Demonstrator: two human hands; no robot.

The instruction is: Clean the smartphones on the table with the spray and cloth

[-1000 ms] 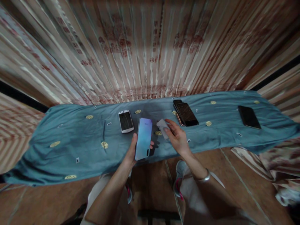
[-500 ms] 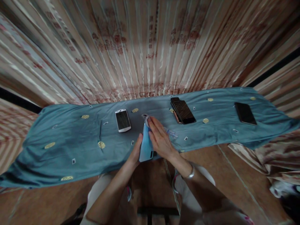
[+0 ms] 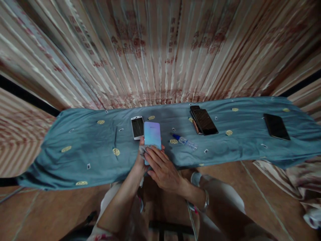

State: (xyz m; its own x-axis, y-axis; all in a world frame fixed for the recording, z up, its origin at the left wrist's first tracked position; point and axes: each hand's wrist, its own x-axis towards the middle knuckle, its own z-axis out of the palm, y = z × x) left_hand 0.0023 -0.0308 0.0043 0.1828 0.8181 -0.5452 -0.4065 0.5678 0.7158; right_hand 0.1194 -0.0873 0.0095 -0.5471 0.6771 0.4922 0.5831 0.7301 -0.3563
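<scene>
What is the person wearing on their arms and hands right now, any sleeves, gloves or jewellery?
Both forearms are bare, with no sleeves or gloves in view. The right hand has a silver metal bangle around its wrist. The left hand shows no rings, watch or band; its wrist is plain. No markings are visible on either arm.

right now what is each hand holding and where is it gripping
The left hand grips the pale blue phone by its near end. The right hand presses a small cloth flat on that same end.
</scene>
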